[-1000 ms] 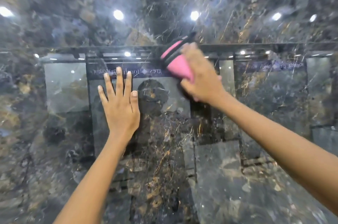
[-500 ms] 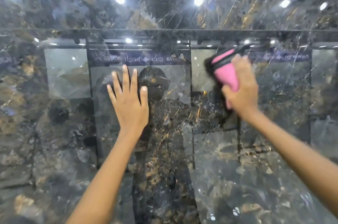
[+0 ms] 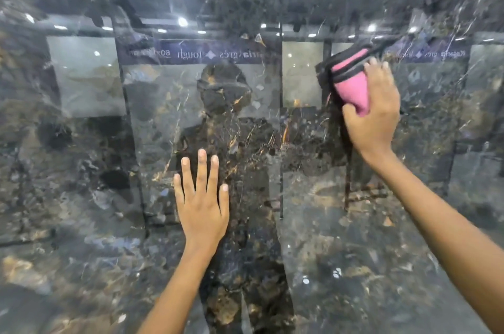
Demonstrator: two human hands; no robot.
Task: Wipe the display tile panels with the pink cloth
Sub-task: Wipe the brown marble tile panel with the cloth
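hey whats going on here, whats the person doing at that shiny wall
A person is wiping a glossy dark marble-look tile panel with a pink cloth. The right hand presses the cloth against the panel, up and to the right, with the thumb curled round its lower edge. The left hand rests flat on the panel lower down, fingers straight and spread, as if for support. The surface mirrors ceiling lights and the person's dark outline.

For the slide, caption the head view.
Right hand wipes glossy dark tile panel with pink cloth; left hand braces flat.
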